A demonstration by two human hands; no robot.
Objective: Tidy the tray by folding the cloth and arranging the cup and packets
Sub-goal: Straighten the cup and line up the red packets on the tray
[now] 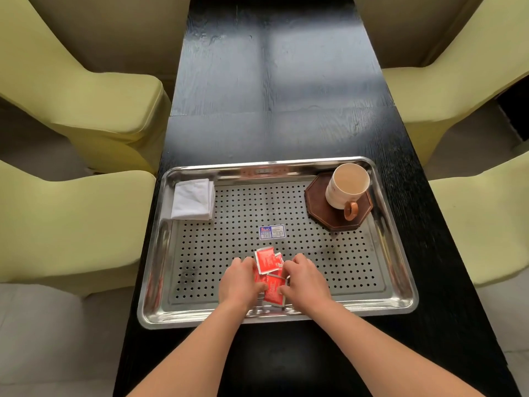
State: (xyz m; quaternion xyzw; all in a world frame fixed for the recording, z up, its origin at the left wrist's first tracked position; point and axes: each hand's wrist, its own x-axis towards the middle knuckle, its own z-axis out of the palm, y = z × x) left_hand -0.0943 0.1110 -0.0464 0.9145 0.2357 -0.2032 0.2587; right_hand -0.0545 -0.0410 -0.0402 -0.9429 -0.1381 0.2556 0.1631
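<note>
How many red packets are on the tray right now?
At least 3 red packets, bunched near the tray's front edge between the left hand and right hand: one toward the back, one in front, one edge showing at right. Hands may hide more.

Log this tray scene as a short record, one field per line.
tray: perforated steel, on dark table
cloth: white, folded, tray's far left corner
cup: on brown coaster, far right corner, handle towards the person
packets: red, overlapping, near edge of tray
left hand: on the packets' left side
right hand: on their right side
sticker: tray centre
</note>
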